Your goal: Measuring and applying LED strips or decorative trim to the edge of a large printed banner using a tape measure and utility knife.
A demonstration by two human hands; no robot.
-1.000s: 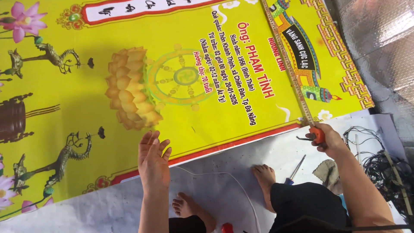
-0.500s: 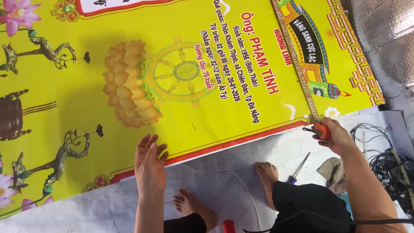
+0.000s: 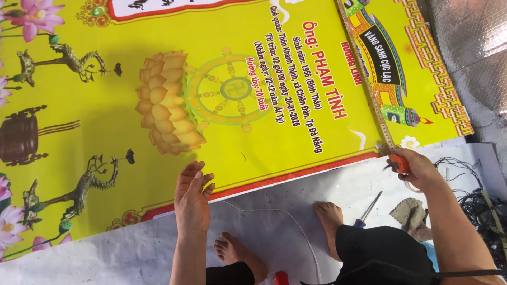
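Observation:
A large yellow printed banner [image 3: 121,121] with a red border, lotus flowers and a wheel design lies flat on the floor. My left hand [image 3: 193,198] rests flat on its near edge, fingers apart, pressing it down. My right hand [image 3: 417,169] grips a small orange-handled tool [image 3: 400,162] at the banner's near edge. A long measuring ruler [image 3: 364,79] lies on the banner and runs away from that hand. My two bare feet [image 3: 330,216] stand on the white sheet just below the banner.
A white sheet [image 3: 105,253] covers the floor under the banner. A blue-handled screwdriver [image 3: 368,207] and a grey rag [image 3: 409,214] lie by my right foot. A white cord [image 3: 285,216] curves across the sheet. Black cables [image 3: 483,211] pile at the right. A red object [image 3: 281,278] sits between my legs.
The view has drifted so the banner sits a little higher and further left. My left hand slid slightly along the banner's edge. My right hand keeps its grip at the ruler's end.

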